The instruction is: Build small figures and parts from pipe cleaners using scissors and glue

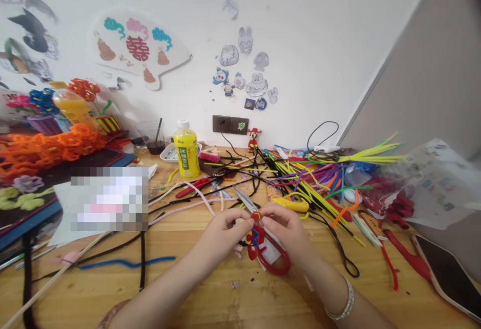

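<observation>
My left hand and my right hand meet over the front middle of the table. Between their fingertips they pinch a small red and yellow coiled pipe-cleaner piece. Just below my left fingers shows a small pipe-cleaner figure in red, blue, yellow and black; whether it joins the pinched piece I cannot tell. Scissors with red handles lie under my hands, blades pointing away. My fingers cover their pivot and part of the figure.
Loose pipe cleaners spread across the back right. A yellow drink bottle stands behind, left of a red-hatted figure. Red-handled pliers lie before it. A phone rests at right. Orange pipe-cleaner flowers fill the left.
</observation>
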Demonstrator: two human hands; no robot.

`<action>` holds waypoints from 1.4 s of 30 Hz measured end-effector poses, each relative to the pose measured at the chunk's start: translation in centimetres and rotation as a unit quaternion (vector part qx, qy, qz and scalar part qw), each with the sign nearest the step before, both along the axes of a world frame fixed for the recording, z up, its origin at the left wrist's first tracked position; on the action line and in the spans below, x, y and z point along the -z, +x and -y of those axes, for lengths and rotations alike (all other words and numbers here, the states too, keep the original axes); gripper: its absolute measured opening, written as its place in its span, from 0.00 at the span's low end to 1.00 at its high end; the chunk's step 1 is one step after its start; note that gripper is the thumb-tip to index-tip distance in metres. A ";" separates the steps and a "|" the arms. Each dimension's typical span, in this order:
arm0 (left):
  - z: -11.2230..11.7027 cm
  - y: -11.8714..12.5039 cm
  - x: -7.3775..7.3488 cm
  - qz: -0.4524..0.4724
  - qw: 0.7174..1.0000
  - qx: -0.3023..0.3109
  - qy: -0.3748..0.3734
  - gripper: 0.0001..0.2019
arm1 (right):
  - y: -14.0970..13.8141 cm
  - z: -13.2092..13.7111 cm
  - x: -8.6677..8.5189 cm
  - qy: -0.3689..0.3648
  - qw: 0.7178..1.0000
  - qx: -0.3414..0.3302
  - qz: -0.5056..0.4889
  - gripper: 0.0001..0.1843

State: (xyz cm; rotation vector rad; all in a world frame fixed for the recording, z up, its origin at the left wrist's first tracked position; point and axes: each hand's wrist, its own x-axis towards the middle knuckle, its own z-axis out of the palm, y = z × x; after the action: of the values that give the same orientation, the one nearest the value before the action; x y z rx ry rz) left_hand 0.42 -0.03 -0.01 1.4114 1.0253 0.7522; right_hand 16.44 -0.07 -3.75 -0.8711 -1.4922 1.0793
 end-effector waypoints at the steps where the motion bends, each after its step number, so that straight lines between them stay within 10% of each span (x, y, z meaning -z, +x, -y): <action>1: 0.0 0.0 0.0 0.004 1.000 -0.002 0.003 0.12 | 0.0 0.0 0.1 0.005 1.000 0.004 0.005 0.05; 14: -0.1 0.1 0.6 0.027 1.000 0.003 -0.012 0.13 | -0.1 -0.1 0.2 0.051 0.994 0.060 0.071 0.04; 23: 0.2 0.2 0.8 0.318 0.933 0.023 -0.168 0.16 | 0.3 -1.0 0.9 -0.033 0.988 0.144 -0.054 0.12; 33: -1.5 1.6 3.5 0.401 0.910 -0.041 -0.099 0.29 | -0.6 -1.2 1.2 -0.027 0.999 0.044 -0.009 0.17; 42: -2.0 1.5 6.3 0.323 0.938 -0.011 -0.123 0.30 | -0.5 -2.2 1.5 -0.101 0.982 0.117 -0.104 0.16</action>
State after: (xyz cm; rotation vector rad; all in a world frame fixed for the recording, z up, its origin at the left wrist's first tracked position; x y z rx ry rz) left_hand 1.90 1.96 -6.35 0.8422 0.5885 0.9809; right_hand 15.91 2.13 -5.28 -1.0142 -1.0904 1.1209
